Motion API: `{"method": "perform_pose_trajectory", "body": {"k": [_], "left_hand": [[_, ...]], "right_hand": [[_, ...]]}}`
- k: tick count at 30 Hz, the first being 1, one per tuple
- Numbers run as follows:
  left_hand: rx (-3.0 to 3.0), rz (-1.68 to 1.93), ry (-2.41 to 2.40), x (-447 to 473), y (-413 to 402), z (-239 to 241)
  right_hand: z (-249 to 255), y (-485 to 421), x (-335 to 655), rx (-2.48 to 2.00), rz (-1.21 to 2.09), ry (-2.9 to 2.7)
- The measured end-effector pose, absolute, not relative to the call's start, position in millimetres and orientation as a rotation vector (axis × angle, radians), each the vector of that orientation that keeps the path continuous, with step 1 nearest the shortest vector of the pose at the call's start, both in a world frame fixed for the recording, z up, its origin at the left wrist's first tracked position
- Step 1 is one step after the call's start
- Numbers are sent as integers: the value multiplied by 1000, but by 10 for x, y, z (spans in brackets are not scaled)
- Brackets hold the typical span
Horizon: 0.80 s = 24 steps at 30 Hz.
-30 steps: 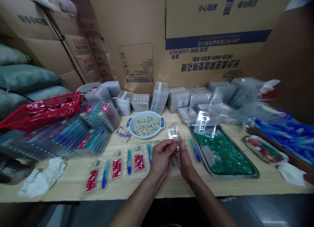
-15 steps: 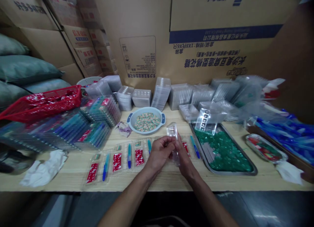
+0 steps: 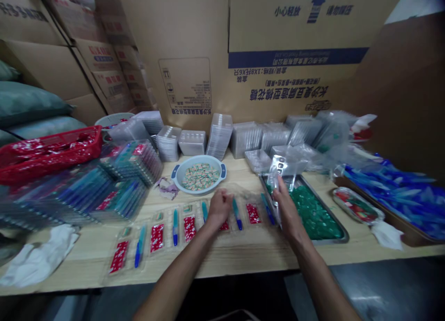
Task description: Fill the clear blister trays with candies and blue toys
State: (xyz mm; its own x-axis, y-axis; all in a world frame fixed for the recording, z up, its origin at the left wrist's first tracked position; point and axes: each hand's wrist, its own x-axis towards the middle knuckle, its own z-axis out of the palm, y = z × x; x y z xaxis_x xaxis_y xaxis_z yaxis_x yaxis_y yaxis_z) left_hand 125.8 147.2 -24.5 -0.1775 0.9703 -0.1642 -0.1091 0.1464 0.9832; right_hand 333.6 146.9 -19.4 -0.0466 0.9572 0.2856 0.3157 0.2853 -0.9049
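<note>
My left hand [image 3: 221, 209] is closed over the row of clear trays, its fingertips pinched near the upper edge of one; whatever they hold is hidden. My right hand [image 3: 288, 210] reaches out with fingers stretched to a clear plastic piece with dark oval marks [image 3: 279, 166]. That piece lies over the metal tray [image 3: 342, 237] of green packets [image 3: 313, 212]. Below my hands, the laid-out clear trays carry red packets [image 3: 253, 213], blue pens with teal caps [image 3: 175, 227] and small patterned packets [image 3: 188, 208].
Behind the row stands a blue bowl [image 3: 176, 178] of small packets. Stacks of clear trays [image 3: 219, 135] line the cardboard. Filled trays [image 3: 130, 159] and a red basket [image 3: 52, 166] are at left. At right are a foil dish [image 3: 358, 205] and a box of blue pens [image 3: 396, 196].
My hands have separated after holding a clear plastic piece together. The left has come down to the trays, the right has moved right to the green packets. The view has swung slightly right.
</note>
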Motion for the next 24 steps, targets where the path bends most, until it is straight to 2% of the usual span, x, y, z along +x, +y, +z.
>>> {"method": "perform_pose_trajectory", "body": {"k": [3, 5, 9, 24], "left_hand": [[1079, 1454, 1491, 1356, 1305, -106], [1120, 1438, 1314, 1461, 1142, 33], [840, 1401, 931, 1628, 935, 206], [512, 1430, 869, 1442, 907, 178]], "right_hand": [[-126, 1302, 3163, -1141, 977, -1567], [-111, 1216, 3025, -1075, 1021, -1592], [-146, 1148, 2806, -1035, 1100, -1526], [-218, 1083, 2463, -910, 1302, -1384]]}}
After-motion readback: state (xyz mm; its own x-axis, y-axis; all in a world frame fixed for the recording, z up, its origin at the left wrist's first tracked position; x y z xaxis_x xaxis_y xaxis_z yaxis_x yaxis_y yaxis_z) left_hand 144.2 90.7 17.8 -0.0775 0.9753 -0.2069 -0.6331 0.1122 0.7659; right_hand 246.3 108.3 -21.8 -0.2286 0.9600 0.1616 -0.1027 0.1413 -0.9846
